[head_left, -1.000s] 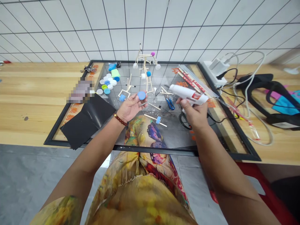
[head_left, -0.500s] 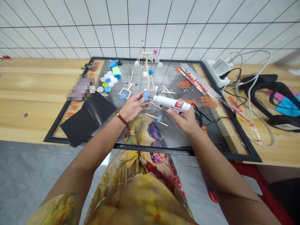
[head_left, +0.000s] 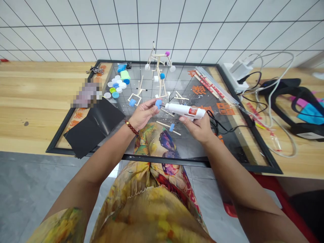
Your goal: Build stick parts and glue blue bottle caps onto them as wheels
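Between thumb and fingers, my left hand (head_left: 143, 115) pinches a blue bottle cap (head_left: 158, 104). My right hand (head_left: 198, 127) is wrapped round a white hot glue gun (head_left: 181, 109) with a red label, its dark tip at the cap's right side. Whether the tip touches the cap is hard to make out. Below them on the glass lies a thin stick with a blue piece (head_left: 171, 127) across it. A stick frame with a blue piece (head_left: 132, 102) lies to the left of my left hand. Behind stands a taller stick model (head_left: 158, 62) with white, blue and pink caps.
Several bottle caps (head_left: 115, 85) lie at the back left, above a black folder (head_left: 94, 126). Packs of sticks (head_left: 215, 86) rest at the right. A power strip (head_left: 234, 78), cables and a black headset-like strap (head_left: 280, 111) occupy the right side. A dark frame (head_left: 164, 160) edges the glass.
The blue cap has turned in my left hand, so it shows a narrower face to the camera. The glue gun stays at its side. The whole view has shifted slightly.
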Available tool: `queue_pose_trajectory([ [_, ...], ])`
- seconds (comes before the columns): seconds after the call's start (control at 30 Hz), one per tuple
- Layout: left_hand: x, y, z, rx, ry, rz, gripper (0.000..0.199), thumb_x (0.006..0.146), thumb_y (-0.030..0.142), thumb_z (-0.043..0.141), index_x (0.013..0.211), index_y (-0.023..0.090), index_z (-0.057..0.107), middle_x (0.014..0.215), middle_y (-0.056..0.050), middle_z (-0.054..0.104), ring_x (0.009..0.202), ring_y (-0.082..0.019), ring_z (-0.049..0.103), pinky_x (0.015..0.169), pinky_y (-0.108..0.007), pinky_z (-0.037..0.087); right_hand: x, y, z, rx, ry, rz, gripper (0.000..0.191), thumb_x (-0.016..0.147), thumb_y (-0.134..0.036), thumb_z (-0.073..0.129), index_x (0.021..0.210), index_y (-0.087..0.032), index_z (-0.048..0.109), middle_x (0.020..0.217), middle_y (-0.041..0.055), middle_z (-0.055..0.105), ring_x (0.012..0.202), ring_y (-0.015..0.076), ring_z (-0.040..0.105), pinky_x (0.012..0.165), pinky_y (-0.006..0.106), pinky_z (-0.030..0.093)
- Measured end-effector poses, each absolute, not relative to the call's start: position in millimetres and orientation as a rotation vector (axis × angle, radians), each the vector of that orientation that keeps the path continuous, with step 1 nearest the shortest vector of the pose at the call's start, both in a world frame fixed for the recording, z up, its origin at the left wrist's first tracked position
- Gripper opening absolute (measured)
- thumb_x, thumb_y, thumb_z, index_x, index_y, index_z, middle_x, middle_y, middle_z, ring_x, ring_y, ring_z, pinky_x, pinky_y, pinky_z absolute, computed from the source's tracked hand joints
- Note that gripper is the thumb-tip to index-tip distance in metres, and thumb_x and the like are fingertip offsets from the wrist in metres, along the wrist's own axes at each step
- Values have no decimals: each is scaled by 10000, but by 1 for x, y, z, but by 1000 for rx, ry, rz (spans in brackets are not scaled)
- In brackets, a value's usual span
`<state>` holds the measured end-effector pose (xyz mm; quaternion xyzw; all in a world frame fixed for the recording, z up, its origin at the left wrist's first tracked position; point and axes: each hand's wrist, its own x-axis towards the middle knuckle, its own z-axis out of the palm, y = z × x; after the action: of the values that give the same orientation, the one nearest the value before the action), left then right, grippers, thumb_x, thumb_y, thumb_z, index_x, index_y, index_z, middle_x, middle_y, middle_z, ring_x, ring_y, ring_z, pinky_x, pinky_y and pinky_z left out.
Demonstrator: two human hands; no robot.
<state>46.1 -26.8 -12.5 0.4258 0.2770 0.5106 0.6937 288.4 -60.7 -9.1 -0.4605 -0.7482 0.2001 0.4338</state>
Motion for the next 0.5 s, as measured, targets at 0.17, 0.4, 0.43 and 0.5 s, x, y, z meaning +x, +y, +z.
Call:
queue_pose_trajectory([
  [0.17,46,-26,-14,956,644,1139,389,637,345,905,1005,292,791,1047,8,738,974,-130,631,896,-259,503,286,-61,-7,-1099,-1850,489,331,849,-547,640,832,-218,607,796,54,645,774,241,625,759,426,529],
  [0.4,45,-26,-15,986,636,1129,388,639,377,905,1003,299,796,1060,13,738,959,-125,626,901,-264,503,284,-60,-7,-1099,-1834,524,347,841,-566,647,833,-219,624,779,47,644,763,236,630,750,414,536],
  [0.43,45,-26,-15,987,639,1127,390,640,377,904,1005,296,795,1063,11,738,958,-127,625,904,-267,502,284,-60,-7,-1095,-1824,521,346,837,-563,655,832,-219,626,781,48,647,766,239,633,754,418,537],
  [0.5,45,-26,-15,986,639,1125,400,634,384,908,1007,294,795,1063,8,736,954,-126,623,906,-269,500,284,-60,-9,-1088,-1809,510,348,825,-563,669,828,-217,627,787,51,652,771,244,636,760,426,539],
])
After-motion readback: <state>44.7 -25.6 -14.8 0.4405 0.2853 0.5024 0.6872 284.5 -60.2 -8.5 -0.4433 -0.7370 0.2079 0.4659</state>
